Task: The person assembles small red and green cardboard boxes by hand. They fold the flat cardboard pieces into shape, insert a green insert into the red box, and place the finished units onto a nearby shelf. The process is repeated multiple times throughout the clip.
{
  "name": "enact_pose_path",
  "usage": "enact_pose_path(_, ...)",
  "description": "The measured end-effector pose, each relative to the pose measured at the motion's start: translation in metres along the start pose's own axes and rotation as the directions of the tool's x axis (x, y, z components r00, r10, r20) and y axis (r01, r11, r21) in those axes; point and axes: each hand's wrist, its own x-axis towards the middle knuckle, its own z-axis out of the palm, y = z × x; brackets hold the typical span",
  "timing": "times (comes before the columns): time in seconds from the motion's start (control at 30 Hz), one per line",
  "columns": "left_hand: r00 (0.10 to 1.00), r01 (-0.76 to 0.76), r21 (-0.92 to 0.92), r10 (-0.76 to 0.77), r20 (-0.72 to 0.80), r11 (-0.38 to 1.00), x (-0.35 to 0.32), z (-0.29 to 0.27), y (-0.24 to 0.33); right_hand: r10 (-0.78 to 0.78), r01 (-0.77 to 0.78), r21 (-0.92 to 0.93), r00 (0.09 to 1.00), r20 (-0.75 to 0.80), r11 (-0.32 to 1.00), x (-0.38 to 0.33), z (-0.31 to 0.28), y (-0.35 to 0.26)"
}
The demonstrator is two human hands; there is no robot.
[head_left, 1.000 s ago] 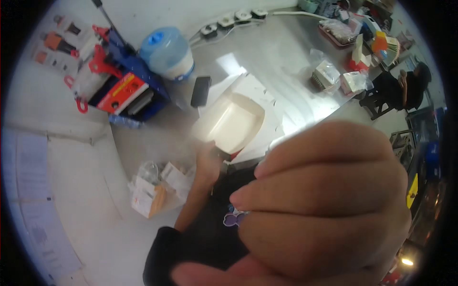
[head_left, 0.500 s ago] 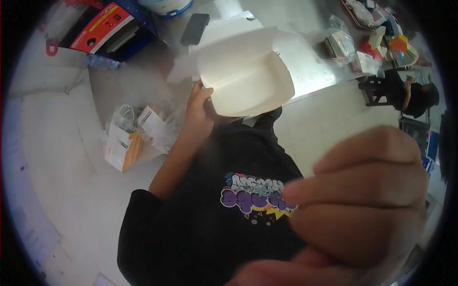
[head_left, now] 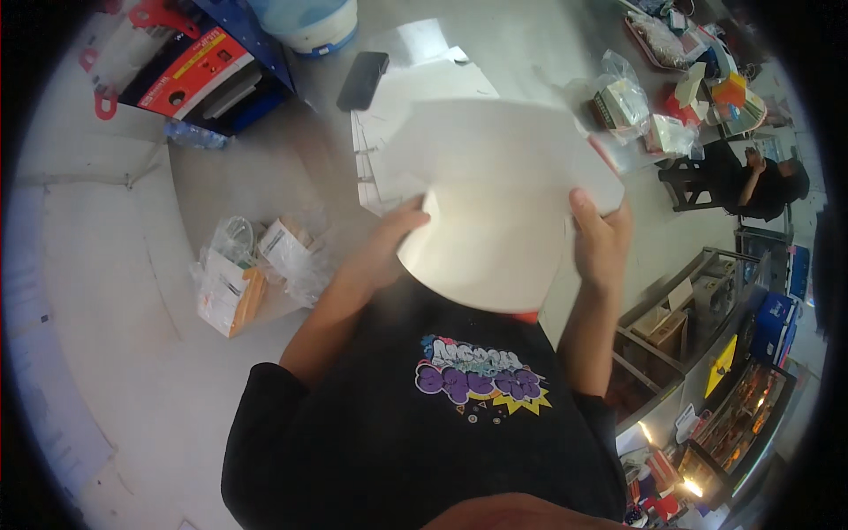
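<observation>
Both my hands hold a white paper box (head_left: pixel 495 203), partly folded, with its rounded base toward my chest and its flaps spread wide. My left hand (head_left: pixel 389 243) grips its left side, thumb on the lower edge. My right hand (head_left: pixel 601 234) grips the right side, thumb pressed on the flap. The box hangs above a stack of flat white box blanks (head_left: pixel 397 115) on the grey table (head_left: pixel 265 194).
A black phone (head_left: pixel 362 79) lies beside the blanks. Plastic bags with small cartons (head_left: pixel 252 269) sit at my left. A blue-and-red box (head_left: pixel 190 79) and a blue-lidded tub (head_left: pixel 305 18) stand far left. Bagged goods (head_left: pixel 623 102) lie at right; a seated person (head_left: pixel 764 181) is beyond.
My right hand, which was close to the camera and filled the lower right, has gone down to the box's right side. The box has risen toward my chest and now both hands hold it.
</observation>
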Motion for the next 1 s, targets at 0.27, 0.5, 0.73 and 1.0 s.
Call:
enact_pose_path(0.27,0.913,-0.313,-0.042,0.289,-0.288,0.949,0.043,-0.02,0.005,0.453,-0.369,0.276,0.811,-0.372,0.887,-0.013,0.001,0.04)
enact_pose_path(0.5,0.859,-0.325,-0.023,0.285,-0.426,0.945,0.07,0.014,0.016,0.782,-0.47,0.716,0.6,-0.169,0.516,-0.027,0.015,0.045)
enact_pose_path(0.73,0.999,-0.043,0.454,0.045,0.008,0.89,0.072,0.01,0.028,0.523,-0.561,0.113,0.815,0.249,0.82,-0.034,-0.01,0.066)
enact_pose_path(1.0,0.985,-0.163,0.374,0.173,0.008,0.913,0.095,-0.007,0.029,0.499,-0.535,0.081,0.824,0.268,0.841,-0.015,-0.024,0.051)
